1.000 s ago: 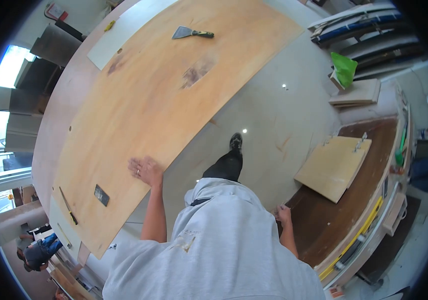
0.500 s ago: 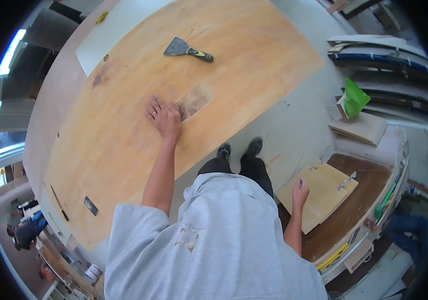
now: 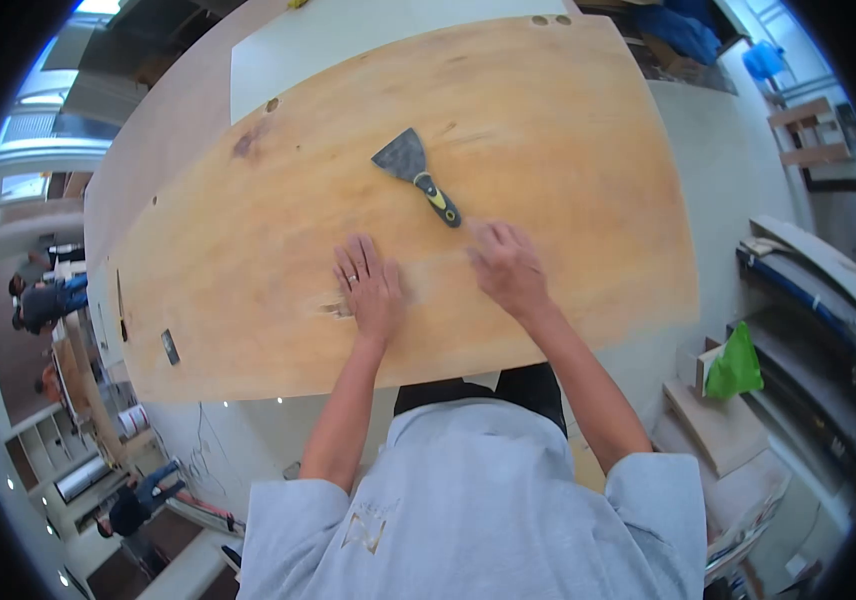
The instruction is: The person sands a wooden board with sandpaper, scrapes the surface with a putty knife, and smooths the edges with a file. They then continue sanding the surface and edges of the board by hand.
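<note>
**Left hand (image 3: 376,300) flat on the panel (image 3: 588,140), right hand (image 3: 510,272) near the scraper (image 3: 403,155)**

We look down at a wood panel that spans most of the view in front of the person in the grey shirt (image 3: 488,500). The left hand lies palm down on it, its grip apart and its fingers spread, with a ring (image 3: 352,278) on 1 finger. Just beside it we see a rough patch (image 3: 331,309) in the wood.

The right hand is over the panel too, its fingers curled. It is blurred, so we cannot tell whether its grip is together on anything, or whether it touches the wood.

The scraper lies on the panel beyond the 2 hands. Its wide blade points away and to the left, and its black and yellow handle ends just beside the right fingers.

Near the panel's left end we find a small dark plate (image 3: 170,346) and a thin tool (image 3: 121,310). A dark stain (image 3: 248,143) and a hole (image 3: 272,104) mark the wood close to the far edge, and 2 more holes show at the far right. Past that edge we see a white sheet (image 3: 318,50) on the pale table (image 3: 173,125). On the right, well apart from the hands, is a green bag (image 3: 735,362).
</note>
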Tool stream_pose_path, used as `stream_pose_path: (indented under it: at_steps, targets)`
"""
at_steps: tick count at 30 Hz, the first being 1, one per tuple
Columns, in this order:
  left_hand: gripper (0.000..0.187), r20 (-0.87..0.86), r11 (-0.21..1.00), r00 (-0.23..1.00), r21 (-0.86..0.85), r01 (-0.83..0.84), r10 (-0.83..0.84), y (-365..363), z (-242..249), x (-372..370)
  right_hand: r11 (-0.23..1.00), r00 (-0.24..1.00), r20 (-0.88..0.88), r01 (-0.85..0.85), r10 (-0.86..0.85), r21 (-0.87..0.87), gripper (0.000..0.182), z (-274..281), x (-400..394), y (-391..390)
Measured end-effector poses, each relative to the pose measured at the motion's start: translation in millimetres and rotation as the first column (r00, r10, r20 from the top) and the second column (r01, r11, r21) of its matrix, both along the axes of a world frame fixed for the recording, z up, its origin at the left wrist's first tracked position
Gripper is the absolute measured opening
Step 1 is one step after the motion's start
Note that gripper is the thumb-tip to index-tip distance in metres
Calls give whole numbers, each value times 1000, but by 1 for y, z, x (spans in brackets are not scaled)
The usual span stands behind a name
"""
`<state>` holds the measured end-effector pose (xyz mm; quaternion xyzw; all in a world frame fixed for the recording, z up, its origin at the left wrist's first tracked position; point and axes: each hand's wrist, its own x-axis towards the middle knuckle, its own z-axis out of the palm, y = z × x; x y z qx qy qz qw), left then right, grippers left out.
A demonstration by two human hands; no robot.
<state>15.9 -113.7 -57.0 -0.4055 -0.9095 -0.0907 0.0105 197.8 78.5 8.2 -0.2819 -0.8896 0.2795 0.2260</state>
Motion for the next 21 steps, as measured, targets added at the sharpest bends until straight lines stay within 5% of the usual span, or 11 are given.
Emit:
stream_pose_path:
  at_steps: [6, 9, 12, 14, 16, 21]
  targets:
    - [70, 27, 997, 1000, -76, -5, 7, 21, 18, 41, 994, 991, 100, -93, 87, 54, 64, -27, -90, 30]
    - [71, 106, 991, 994, -133, -19, 33, 28, 26, 54, 993, 987, 124, -112, 106, 42, 58, -43, -101, 43]
    - [72, 172, 997, 985, -73, -18, 31, 29, 31, 53, 954, 981, -34, -193, 190, -230, 55, -17, -62, 68]
    - [70, 139, 996, 990, -87, 0, 12, 28, 29, 49, 922, 961, 119, -201, 251, -330, 57, 12, -16, 78]
    - [68, 129, 996, 992, -94, 7, 5, 26, 28, 51, 909, 957, 48, -254, 285, -332, 61, 4, 34, 79]
    - [67, 140, 997, 990, -78, 1, 10, 18, 17, 48, 945, 940, 264, -132, 216, -300, 57, 10, 70, 89]
